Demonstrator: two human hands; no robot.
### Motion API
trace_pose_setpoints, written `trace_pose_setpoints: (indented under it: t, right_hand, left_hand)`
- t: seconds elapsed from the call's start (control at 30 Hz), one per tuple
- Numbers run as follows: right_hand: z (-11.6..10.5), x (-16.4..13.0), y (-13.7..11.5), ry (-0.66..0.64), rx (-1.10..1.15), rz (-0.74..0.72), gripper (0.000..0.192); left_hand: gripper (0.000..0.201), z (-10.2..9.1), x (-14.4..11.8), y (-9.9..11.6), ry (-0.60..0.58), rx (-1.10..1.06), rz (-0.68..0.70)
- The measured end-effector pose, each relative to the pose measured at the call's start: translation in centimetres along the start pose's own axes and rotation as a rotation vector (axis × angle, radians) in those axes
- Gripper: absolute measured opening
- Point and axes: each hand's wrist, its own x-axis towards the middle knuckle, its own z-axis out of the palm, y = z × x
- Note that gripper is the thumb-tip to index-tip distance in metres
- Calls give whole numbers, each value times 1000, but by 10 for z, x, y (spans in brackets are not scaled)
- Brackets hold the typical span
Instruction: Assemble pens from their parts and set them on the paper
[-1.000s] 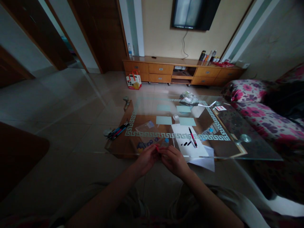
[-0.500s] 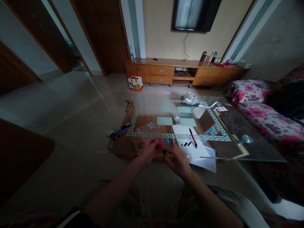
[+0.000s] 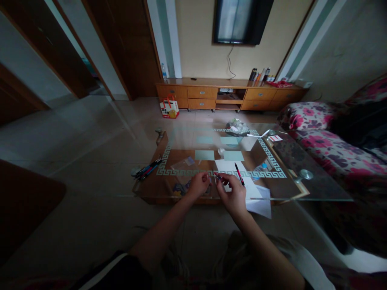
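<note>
My left hand [image 3: 199, 185] is closed above the near edge of the glass table, its fingertips pinched together. Whatever sits in that pinch is too small and dim to make out. Just to the right, my right hand [image 3: 234, 197] pinches a small dark piece [image 3: 218, 177] between thumb and fingers. A narrow gap separates the two hands. Beyond the right hand, a red-and-black pen [image 3: 239, 174] lies on white paper [image 3: 225, 164]. Part of that paper is hidden by my right hand. A bundle of pens [image 3: 147, 169] rests at the table's left end.
The glass table [image 3: 326, 192] has a patterned border. Near its far edge lies a plastic bag [image 3: 237, 127], with a red-and-white card [image 3: 275, 138] to the right. A second sheet [image 3: 261, 203] shows below the near edge. A floral sofa [image 3: 320, 137] stands at right.
My hands have drawn apart slightly, and the red part seen between them no longer shows. A small dark piece now shows in my right fingertips. The view has shifted a little.
</note>
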Motion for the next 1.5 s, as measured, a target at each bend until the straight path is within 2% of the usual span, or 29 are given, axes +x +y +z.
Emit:
trace_pose_setpoints:
  t: [0.13, 0.3, 0.43, 0.57, 0.67, 0.73, 0.87, 0.93, 1.0, 1.17, 1.33, 1.43, 1.5]
  right_hand:
    - [-2, 0, 4, -2, -4, 11, 19]
    - [-3, 3, 9, -21, -28, 43, 19]
    - [-4, 6, 13, -27, -69, 103, 19]
    - [-3, 4, 17, -80, -67, 167, 17]
    - [3, 0, 19, -188, -51, 147, 18]
    - [9, -3, 19, -255, -52, 119, 19]
    - [19, -8, 16, -364, -68, 82, 25]
    - [22, -9, 14, -408, -66, 72, 27]
    - [23, -9, 12, -446, -65, 62, 27]
    - [25, -9, 9, -484, -69, 38, 26]
    - [25, -11, 9, -496, -53, 3, 28]
    - [24, -11, 12, -474, -66, 11, 35]
    - [23, -10, 15, -447, -97, 65, 39]
  left_hand:
    - [34, 7, -2, 1, 65, 207, 122]
    - [48, 4, -3, -2, 58, 318, 141]
    - [51, 0, -5, -2, 80, 211, 142]
    - [36, -3, -10, 2, 115, 114, 142]
    - [20, -6, -15, 5, 37, 132, 110]
    - [18, -8, -20, 7, -29, 91, 79]
    - [48, -17, -33, 19, -167, -66, 88]
    - [65, -25, -39, 26, -268, -55, 113]
    - [72, -32, -42, 31, -341, -22, 134]
    - [82, -42, -42, 38, -352, -75, 54]
    - [75, -43, -41, 42, -377, -72, 67]
    - [70, -48, -37, 38, -343, 59, 139]
    - [62, -53, -33, 34, -234, 194, 257]
